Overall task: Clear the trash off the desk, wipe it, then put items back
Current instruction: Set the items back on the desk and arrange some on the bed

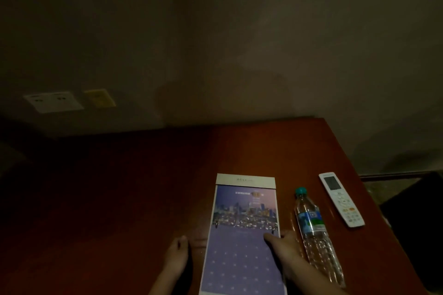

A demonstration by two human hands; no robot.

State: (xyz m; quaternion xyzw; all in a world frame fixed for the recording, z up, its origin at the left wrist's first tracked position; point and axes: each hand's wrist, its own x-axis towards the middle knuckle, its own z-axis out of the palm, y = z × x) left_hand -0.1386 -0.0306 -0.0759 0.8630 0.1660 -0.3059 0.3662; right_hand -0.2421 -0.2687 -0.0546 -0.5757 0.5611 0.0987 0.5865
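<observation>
Near edge of the desk (pixel 119 199), right of centre: a tall booklet (pixel 242 235) lies flat on the reddish-brown top. Its cover shows a city skyline above a purple dotted field, with a pale strip at the far end.

Right hand (pixel 286 254) grasps the booklet's right edge. The thumb (pixel 269 238) lies on the cover; the other fingers drop beside the edge and are hidden.

Left hand (pixel 176 258) rests on the desk at the booklet's left edge, with the thumb held apart. Fingers reach to the edge and meet it. The dim, soft picture does not show whether they curl under it or only touch it.

Just right of the right hand: a clear water bottle (pixel 314 232) with a teal cap and a blue-green label. It seems to lie on its side, cap toward the wall (pixel 239 43).

Further right, apart from the bottle and near the desk's right edge: a white remote control (pixel 340 199), face up, screen end away from the person.

On the wall, far left, above the desk: a white socket plate (pixel 54 101), with a small yellow plate (pixel 99 98) just beside it. Light is poor throughout.
</observation>
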